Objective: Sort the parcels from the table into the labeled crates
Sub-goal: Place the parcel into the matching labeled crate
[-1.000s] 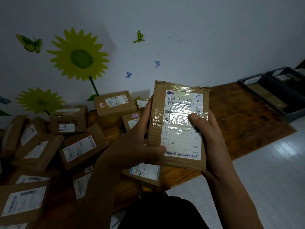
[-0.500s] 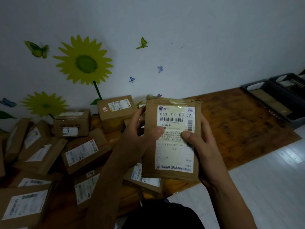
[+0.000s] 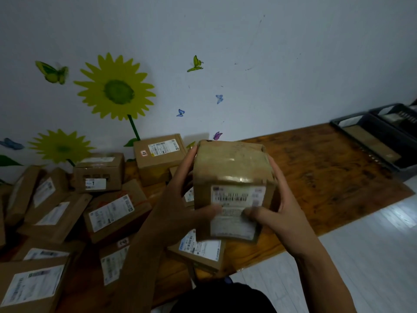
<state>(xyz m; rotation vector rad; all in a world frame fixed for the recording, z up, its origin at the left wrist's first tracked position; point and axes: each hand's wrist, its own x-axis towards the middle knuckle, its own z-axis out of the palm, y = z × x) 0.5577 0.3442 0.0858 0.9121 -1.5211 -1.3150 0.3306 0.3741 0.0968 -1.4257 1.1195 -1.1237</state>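
Gripping a taped cardboard parcel [image 3: 232, 190] mid-frame, left hand [image 3: 180, 213] and right hand [image 3: 277, 213] clasp its sides, thumbs on its label

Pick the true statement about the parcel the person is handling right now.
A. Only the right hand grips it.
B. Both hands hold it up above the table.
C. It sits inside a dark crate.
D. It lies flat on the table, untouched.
B: the left hand and right hand grip opposite sides of the parcel, both thumbs on its label, above the table.
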